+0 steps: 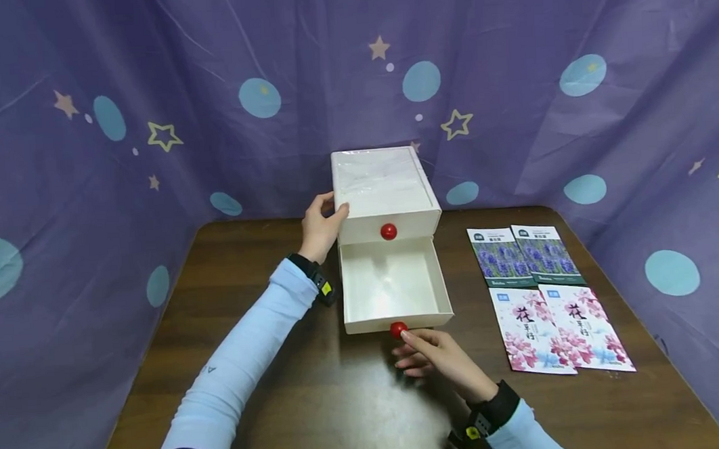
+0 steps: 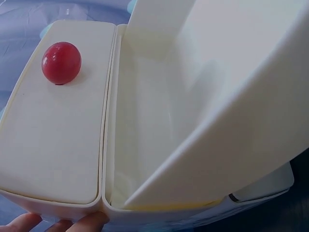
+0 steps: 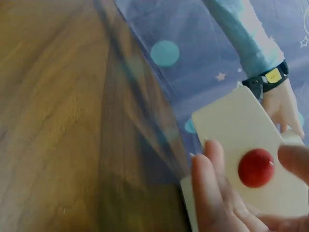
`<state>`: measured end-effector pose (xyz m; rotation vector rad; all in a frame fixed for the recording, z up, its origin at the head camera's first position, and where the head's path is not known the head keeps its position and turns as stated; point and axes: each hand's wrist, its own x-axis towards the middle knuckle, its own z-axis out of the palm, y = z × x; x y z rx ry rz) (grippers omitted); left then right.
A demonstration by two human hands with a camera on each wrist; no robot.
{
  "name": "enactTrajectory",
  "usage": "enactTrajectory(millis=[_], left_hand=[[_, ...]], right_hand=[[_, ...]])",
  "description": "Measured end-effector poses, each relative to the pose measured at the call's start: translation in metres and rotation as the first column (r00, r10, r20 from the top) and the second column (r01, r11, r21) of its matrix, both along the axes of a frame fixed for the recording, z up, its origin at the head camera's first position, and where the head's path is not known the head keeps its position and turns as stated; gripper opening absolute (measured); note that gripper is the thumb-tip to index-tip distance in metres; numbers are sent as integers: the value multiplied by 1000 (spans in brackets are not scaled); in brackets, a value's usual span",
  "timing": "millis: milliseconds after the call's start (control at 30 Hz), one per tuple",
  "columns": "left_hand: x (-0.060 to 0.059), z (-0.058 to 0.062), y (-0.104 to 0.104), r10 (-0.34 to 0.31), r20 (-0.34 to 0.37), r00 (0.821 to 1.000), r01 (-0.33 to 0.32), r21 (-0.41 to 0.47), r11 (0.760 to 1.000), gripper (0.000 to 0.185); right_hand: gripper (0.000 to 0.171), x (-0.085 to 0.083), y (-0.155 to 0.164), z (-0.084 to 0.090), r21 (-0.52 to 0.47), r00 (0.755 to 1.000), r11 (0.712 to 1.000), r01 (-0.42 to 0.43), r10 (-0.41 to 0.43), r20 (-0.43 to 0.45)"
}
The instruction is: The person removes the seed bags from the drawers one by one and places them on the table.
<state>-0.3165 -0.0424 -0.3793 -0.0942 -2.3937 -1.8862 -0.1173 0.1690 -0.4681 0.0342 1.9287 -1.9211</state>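
A white two-drawer box [image 1: 382, 182] stands at the back middle of the dark wooden table [image 1: 271, 392]. Its upper drawer is closed, with a red knob [image 1: 388, 232] [image 2: 61, 63]. The lower drawer [image 1: 440, 281] is pulled out toward me and is empty inside. My left hand [image 1: 328, 209] grips the box's upper left corner, thumb on the front edge; its fingertips [image 2: 91, 220] show under the box in the left wrist view. My right hand [image 1: 411, 347] lies with straight fingers just in front of the lower drawer's red knob [image 1: 398, 329] [image 3: 256, 167]. Its fingers [image 3: 207, 188] flank the knob with a small gap.
Right of the box lie several leaflets in two rows: two with purple flowers [image 1: 500, 256] [image 1: 547, 252], and two with pink blossoms [image 1: 526, 327] [image 1: 587, 328]. A purple cloth with stars and blue dots [image 1: 145, 93] walls in the table on the left, back and right.
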Motion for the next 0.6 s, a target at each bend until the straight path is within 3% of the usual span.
enactTrajectory(millis=[100, 367, 600], left_hand=[[2, -2, 0, -6, 7, 1000, 6, 0, 1000, 46], [-1, 0, -1, 21, -16, 1000, -21, 1, 1000, 45], [-2, 1, -1, 24, -16, 1000, -24, -10, 1000, 46]], right_hand=[[63, -6, -6, -2, -46, 999, 999, 17, -15, 37], [62, -23, -8, 4, -55, 997, 996, 73, -74, -15], [61, -50, -12, 13, -53, 996, 995, 82, -84, -35]])
